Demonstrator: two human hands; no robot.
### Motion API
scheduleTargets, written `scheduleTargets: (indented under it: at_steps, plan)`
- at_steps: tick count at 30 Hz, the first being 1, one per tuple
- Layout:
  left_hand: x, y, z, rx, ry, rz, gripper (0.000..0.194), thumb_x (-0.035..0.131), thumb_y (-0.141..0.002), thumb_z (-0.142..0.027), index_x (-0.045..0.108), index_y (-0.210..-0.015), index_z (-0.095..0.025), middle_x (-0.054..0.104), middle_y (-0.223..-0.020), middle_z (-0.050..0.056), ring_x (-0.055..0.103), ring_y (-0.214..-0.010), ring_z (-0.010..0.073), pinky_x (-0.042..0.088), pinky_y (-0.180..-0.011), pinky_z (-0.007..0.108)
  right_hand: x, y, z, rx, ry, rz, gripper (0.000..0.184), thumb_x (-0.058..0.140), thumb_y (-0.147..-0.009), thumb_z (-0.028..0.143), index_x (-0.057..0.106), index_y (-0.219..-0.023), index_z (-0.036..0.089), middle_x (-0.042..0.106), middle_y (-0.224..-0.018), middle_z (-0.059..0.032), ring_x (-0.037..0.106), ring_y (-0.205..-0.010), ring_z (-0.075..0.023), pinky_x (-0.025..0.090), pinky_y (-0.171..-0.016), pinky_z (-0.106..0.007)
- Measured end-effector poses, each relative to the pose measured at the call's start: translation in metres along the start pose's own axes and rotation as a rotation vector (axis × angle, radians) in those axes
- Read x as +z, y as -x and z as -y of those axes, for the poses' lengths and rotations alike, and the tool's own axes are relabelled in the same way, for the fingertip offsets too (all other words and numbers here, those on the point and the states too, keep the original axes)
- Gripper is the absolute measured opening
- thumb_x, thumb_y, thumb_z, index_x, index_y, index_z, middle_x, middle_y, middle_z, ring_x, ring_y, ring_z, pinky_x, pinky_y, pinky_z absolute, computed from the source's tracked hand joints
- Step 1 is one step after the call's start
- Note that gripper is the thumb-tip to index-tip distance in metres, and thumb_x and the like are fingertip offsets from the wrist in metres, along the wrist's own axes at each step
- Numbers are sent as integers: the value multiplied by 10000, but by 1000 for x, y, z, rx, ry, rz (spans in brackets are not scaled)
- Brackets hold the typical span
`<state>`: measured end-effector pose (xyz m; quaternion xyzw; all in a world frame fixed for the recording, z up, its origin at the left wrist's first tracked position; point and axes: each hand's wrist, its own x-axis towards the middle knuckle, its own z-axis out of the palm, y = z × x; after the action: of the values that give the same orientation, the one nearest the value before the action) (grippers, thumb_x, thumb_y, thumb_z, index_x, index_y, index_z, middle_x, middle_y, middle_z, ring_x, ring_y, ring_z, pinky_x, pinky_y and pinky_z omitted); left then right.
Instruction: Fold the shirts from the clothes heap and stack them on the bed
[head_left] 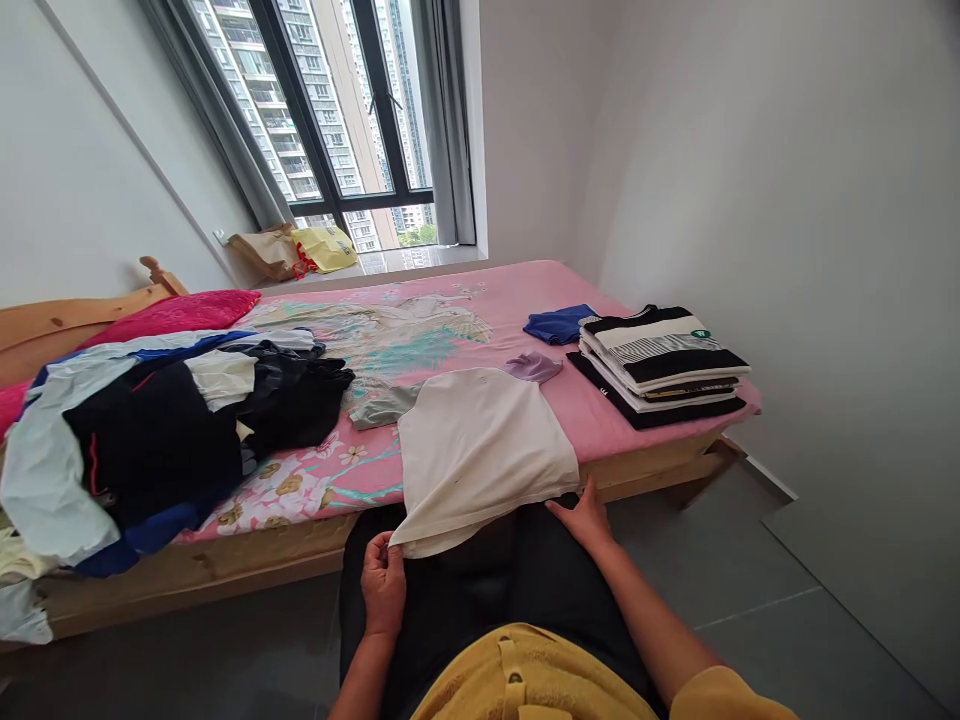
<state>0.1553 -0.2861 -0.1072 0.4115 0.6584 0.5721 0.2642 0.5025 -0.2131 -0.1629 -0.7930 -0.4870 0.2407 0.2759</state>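
Note:
A cream garment [480,450] with a lilac sleeve and a grey sleeve lies flat on the pink bed sheet [600,420], its lower hem hanging over the bed's near edge. My left hand [384,585] is closed in a pinch on the left corner of that hem. My right hand [583,518] grips the right corner of the hem just under the bed edge, fingers curled round the cloth.
A heap of unfolded clothes [150,430] covers the bed's left side. A stack of folded striped shirts [660,360] and a folded blue item [559,323] sit at the right end. Paper bags [300,250] stand on the window sill. The white wall [787,200] is close on the right.

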Motion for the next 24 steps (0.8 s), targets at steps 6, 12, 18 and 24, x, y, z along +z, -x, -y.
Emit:
scheduleTargets:
  at_steps: [6,12,18,24]
  plan:
    - [1,5,-4,2,-20,-12,385,551,-722,-539,547,-865,-182,547,-728,-9,500,-655,139,432,-616,247,1,11,30,-14,135,24,1248,665,-562,585,-108,-1442,155,332,-1373,-208,379,-1217,-378,383,-886,-504]
    - [0,8,-8,39,-68,-17,428,534,-714,-597,555,-799,-178,519,-673,-20,466,-626,129,401,-593,235,4,16,38,-182,140,-291,1016,534,-740,583,-18,-1446,103,219,-1431,-235,276,-1285,-376,338,-941,-531]
    - [0,12,-11,87,-83,18,382,545,-725,-566,538,-748,-184,468,-629,-35,428,-574,116,384,-549,222,11,51,56,-757,147,-308,919,529,-766,585,99,-1435,124,263,-1438,-186,189,-1344,-326,138,-1066,-561]
    - [0,18,-9,213,-184,34,293,542,-764,-472,501,-691,-192,486,-648,-25,458,-593,118,409,-586,221,43,111,113,-1122,118,-49,797,593,-736,380,244,-1403,118,301,-1430,-171,189,-1346,-322,73,-1080,-569]
